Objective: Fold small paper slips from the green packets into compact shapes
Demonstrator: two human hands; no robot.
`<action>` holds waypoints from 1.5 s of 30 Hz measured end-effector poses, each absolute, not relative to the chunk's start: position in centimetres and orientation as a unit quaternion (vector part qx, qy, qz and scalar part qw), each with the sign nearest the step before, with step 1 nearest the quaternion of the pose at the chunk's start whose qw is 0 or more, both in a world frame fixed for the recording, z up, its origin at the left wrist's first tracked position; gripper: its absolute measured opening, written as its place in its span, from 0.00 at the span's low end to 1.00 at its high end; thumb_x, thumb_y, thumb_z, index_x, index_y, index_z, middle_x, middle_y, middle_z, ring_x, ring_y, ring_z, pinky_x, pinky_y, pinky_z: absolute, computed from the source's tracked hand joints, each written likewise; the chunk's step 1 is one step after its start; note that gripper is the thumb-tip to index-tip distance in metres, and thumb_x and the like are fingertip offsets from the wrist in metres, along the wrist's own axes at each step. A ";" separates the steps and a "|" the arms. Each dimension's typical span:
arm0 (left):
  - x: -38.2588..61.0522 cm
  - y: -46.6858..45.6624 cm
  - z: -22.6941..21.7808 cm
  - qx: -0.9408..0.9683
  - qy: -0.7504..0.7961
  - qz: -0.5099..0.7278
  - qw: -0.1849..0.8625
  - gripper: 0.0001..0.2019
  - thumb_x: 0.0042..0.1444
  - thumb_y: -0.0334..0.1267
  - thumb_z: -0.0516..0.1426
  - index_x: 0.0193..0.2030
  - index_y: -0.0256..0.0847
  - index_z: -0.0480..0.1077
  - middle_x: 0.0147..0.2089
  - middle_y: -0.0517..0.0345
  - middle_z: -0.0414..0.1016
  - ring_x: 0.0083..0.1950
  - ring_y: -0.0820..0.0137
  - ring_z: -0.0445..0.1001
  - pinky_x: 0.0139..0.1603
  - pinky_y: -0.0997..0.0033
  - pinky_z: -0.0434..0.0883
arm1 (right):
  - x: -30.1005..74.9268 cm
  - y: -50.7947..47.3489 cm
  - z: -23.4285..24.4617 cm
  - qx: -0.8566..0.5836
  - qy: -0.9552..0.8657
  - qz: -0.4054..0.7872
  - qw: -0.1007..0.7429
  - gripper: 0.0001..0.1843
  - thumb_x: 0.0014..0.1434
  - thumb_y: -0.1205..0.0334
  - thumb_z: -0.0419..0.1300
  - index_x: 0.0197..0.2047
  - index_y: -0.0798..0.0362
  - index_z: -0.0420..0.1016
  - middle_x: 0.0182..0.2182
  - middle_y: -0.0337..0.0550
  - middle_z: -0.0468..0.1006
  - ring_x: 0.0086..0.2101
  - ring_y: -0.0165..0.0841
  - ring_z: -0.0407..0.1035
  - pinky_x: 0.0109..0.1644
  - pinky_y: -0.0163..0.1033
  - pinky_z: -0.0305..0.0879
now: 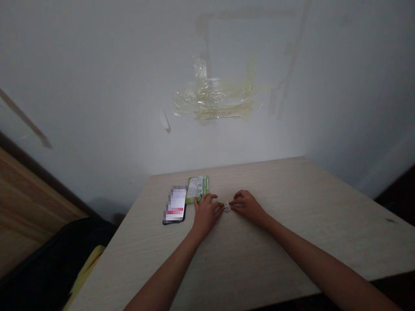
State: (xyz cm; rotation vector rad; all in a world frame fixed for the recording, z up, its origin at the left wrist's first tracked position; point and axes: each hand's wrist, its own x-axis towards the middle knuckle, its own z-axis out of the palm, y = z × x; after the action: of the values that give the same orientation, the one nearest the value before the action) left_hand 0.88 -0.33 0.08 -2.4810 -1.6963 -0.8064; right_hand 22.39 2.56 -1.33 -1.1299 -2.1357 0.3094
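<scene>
My left hand and my right hand meet over the middle of a pale wooden table. Between their fingertips sits a small whitish-green wrapped item, pinched from both sides. The fingers of both hands are curled in on it. A green and white packet lies flat just behind my left hand, partly covered by its fingers. What the small item is stays too tiny to make out.
A dark phone with a lit screen lies on the table left of the packet. The wall behind carries strips of old clear tape. A dark chair or bag with a yellow part stands at the table's left.
</scene>
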 end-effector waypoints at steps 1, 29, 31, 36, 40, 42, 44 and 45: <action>0.9 -0.4 0.2 -0.800 -0.544 -0.253 0.020 0.06 0.57 0.44 0.59 0.40 0.55 0.77 0.55 0.59 0.71 0.61 0.56 0.61 0.64 0.31 0.43 | 22.4 2.5 -1.3 -0.434 -0.827 0.112 0.340 0.07 0.57 0.60 0.64 0.40 0.45 0.82 0.40 0.45 0.74 0.42 0.36 0.67 0.50 0.42 0.64; 1.3 -0.3 0.0 -0.801 -0.547 -0.241 0.021 0.06 0.59 0.44 0.57 0.42 0.55 0.75 0.58 0.62 0.71 0.64 0.56 0.59 0.64 0.27 0.36 | 21.9 2.1 -1.2 -0.439 -0.833 0.082 0.328 0.10 0.59 0.59 0.62 0.44 0.44 0.81 0.41 0.46 0.73 0.42 0.36 0.67 0.50 0.44 0.64; 1.2 -0.3 -0.1 -0.802 -0.547 -0.240 0.018 0.07 0.59 0.44 0.57 0.41 0.56 0.76 0.58 0.62 0.71 0.64 0.55 0.59 0.63 0.26 0.36 | 22.0 2.2 -1.3 -0.435 -0.837 0.077 0.324 0.10 0.60 0.59 0.61 0.43 0.44 0.81 0.41 0.47 0.73 0.43 0.37 0.67 0.50 0.44 0.64; 1.3 -0.2 0.1 -0.799 -0.555 -0.232 0.017 0.08 0.60 0.45 0.56 0.41 0.56 0.76 0.59 0.61 0.70 0.64 0.54 0.59 0.63 0.25 0.38 | 22.0 2.4 -1.3 -0.430 -0.843 0.081 0.313 0.10 0.60 0.60 0.61 0.43 0.45 0.81 0.41 0.48 0.73 0.43 0.37 0.67 0.50 0.44 0.64; 1.6 -0.2 0.2 -0.801 -0.552 -0.230 0.019 0.07 0.60 0.43 0.56 0.40 0.53 0.76 0.56 0.60 0.72 0.64 0.57 0.60 0.64 0.28 0.38 | 21.9 2.2 -1.1 -0.433 -0.841 0.087 0.313 0.10 0.60 0.60 0.61 0.44 0.45 0.81 0.41 0.47 0.73 0.43 0.37 0.67 0.51 0.44 0.64; 1.7 -0.2 0.1 -0.804 -0.549 -0.227 0.020 0.06 0.61 0.42 0.56 0.41 0.52 0.74 0.55 0.60 0.72 0.63 0.59 0.61 0.65 0.30 0.39 | 21.9 2.1 -1.1 -0.432 -0.841 0.090 0.314 0.10 0.59 0.60 0.61 0.44 0.46 0.81 0.41 0.47 0.73 0.43 0.36 0.67 0.51 0.43 0.64; 1.7 -0.1 0.0 -0.803 -0.550 -0.226 0.021 0.07 0.61 0.42 0.55 0.43 0.51 0.73 0.55 0.59 0.72 0.62 0.60 0.62 0.65 0.31 0.40 | 21.9 2.1 -1.2 -0.431 -0.841 0.092 0.313 0.11 0.60 0.59 0.61 0.46 0.46 0.80 0.42 0.48 0.72 0.44 0.36 0.67 0.51 0.44 0.64; 1.7 -0.1 0.0 -0.802 -0.553 -0.227 0.021 0.07 0.61 0.42 0.55 0.44 0.51 0.73 0.55 0.58 0.72 0.62 0.60 0.62 0.65 0.31 0.41 | 21.9 2.2 -1.3 -0.432 -0.841 0.091 0.312 0.12 0.60 0.59 0.61 0.47 0.47 0.79 0.42 0.48 0.72 0.44 0.37 0.67 0.51 0.44 0.64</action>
State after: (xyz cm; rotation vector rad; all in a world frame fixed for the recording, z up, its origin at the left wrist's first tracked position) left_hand 1.68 -0.14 -0.04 -2.4851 -1.7141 -0.7030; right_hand 21.92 2.17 -1.27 -1.1389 -2.2199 0.2395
